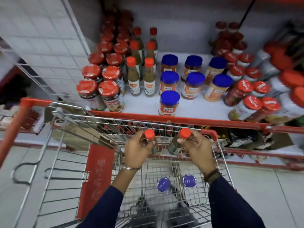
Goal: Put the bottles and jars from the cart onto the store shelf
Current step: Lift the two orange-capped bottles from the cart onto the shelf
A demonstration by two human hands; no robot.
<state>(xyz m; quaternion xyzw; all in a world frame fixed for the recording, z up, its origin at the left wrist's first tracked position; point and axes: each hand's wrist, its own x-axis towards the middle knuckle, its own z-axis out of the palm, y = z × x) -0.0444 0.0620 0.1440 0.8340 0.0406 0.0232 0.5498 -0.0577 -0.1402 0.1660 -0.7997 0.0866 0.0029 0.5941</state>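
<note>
Step in hand: carry from cart (105, 122) to shelf (189, 120). Left hand (137, 149) with fingers (152, 143) clamped on one orange-capped bottle (150, 134); right hand (198, 148) likewise wrapped round a second bottle (176, 144). Both held above far end of cart, just short of shelf edge. Long axes near upright, caps up, right one tilted. Next, probably: lift over edge, set upright by matching bottle row (141, 76), far left. Two blue-lidded jars (188, 181) left in cart.
</note>
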